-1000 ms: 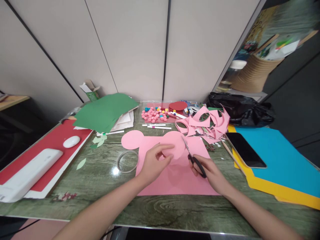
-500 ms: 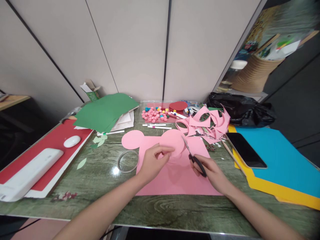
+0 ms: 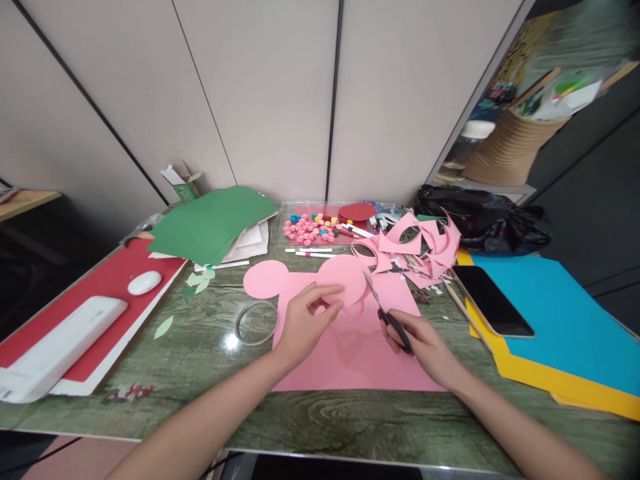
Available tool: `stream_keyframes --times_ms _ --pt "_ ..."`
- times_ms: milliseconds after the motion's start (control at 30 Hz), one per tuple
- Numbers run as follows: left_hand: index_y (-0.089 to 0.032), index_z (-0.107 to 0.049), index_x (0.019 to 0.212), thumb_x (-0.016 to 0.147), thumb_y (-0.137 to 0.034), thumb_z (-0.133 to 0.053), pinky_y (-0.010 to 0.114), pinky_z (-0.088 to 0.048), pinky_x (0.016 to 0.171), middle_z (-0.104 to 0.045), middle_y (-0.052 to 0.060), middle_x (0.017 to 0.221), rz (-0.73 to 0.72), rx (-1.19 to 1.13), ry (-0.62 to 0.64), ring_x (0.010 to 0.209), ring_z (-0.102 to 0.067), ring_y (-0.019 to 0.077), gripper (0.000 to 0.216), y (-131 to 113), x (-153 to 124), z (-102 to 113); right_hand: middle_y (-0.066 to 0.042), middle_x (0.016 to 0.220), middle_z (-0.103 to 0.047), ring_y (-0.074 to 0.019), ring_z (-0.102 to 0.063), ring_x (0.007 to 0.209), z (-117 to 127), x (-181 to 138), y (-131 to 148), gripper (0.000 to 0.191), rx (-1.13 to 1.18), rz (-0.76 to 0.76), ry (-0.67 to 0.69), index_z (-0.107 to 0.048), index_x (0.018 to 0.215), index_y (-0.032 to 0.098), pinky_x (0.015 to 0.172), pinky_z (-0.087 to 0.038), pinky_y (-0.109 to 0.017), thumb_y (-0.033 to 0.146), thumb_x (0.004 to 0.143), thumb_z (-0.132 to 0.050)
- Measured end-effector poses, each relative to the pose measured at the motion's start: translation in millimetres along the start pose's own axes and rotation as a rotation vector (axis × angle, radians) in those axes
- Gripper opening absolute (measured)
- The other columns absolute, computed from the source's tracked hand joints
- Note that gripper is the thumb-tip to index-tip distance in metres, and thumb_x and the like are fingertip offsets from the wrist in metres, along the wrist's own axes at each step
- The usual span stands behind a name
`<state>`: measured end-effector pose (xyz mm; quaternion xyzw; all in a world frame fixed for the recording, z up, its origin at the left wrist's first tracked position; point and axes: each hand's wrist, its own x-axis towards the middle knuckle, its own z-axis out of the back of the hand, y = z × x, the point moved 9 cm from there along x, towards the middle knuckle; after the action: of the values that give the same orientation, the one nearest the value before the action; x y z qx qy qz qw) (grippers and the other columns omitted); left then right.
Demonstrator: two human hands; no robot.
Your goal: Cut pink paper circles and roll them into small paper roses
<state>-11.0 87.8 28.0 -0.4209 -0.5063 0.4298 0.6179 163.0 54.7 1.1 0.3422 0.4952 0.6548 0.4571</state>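
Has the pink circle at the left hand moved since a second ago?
Yes, slightly left and up in view: the pink paper circle now hides the right end of the purple-banded white pen.

Green wood-grain table point(image 3: 200, 360), pink sheet point(image 3: 350, 363), grey ring point(image 3: 255, 343), pale-green leaf cutout point(image 3: 163, 327), white pens point(image 3: 315, 254)

This appears to be a papercraft workspace, though whether in an office or a home cannot be told. Pale grey panels point(image 3: 270, 100) rise behind the bench's point(image 3: 197, 367) far edge. Scissors point(image 3: 399, 331) show above a pink sheet point(image 3: 340, 368) near the near edge; pink offcuts point(image 3: 437, 230) and marker pens point(image 3: 315, 254) lie toward the far edge, green sheets point(image 3: 213, 223) toward the far left corner, and a blue sheet point(image 3: 565, 327) along the right edge.
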Motion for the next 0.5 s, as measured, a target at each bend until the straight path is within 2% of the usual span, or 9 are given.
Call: stream_keyframes --times_ms 500 --pt "-0.021 -0.069 0.097 0.072 -0.018 -0.064 0.027 -0.049 0.073 -0.067 0.007 0.099 0.016 0.059 0.069 0.084 -0.059 0.016 0.026 4.0 0.4 -6.7 0.002 0.06 -0.045 -0.0129 -0.039 0.056 -0.4 -0.9 -0.7 0.031 0.036 -0.005 -0.002 -0.051 0.078 0.017 0.054 -0.028 -0.026 0.044 0.091 -0.041"
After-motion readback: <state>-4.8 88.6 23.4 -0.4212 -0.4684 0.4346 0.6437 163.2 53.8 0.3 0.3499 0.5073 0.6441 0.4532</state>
